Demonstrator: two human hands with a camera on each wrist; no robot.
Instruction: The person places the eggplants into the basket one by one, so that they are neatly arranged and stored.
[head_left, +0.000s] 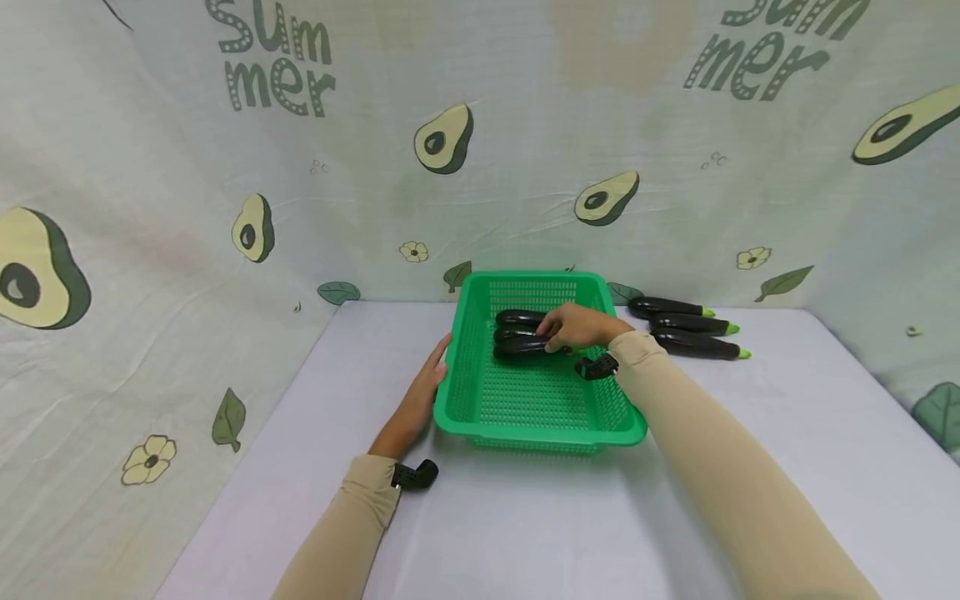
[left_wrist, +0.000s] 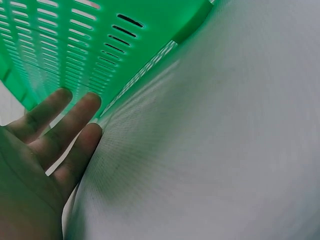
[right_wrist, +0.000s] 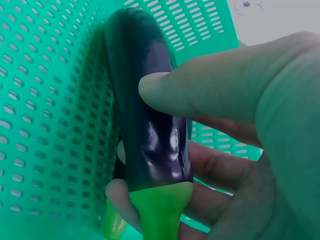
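The right hand [head_left: 581, 327] grips a glossy eggplant [head_left: 519, 347] near its stem end, thumb opposing the fingers. This eggplant lies in the green perforated basket [head_left: 540, 437], on the near side of two other eggplants [head_left: 520, 317]. The left hand [head_left: 422, 390], fingers extended, steadies the basket's left wall. Three loose eggplants [head_left: 693, 323] lie right of it. Step in hand, apparently: aligning the gripped eggplant; next move likely requires a gentle release.
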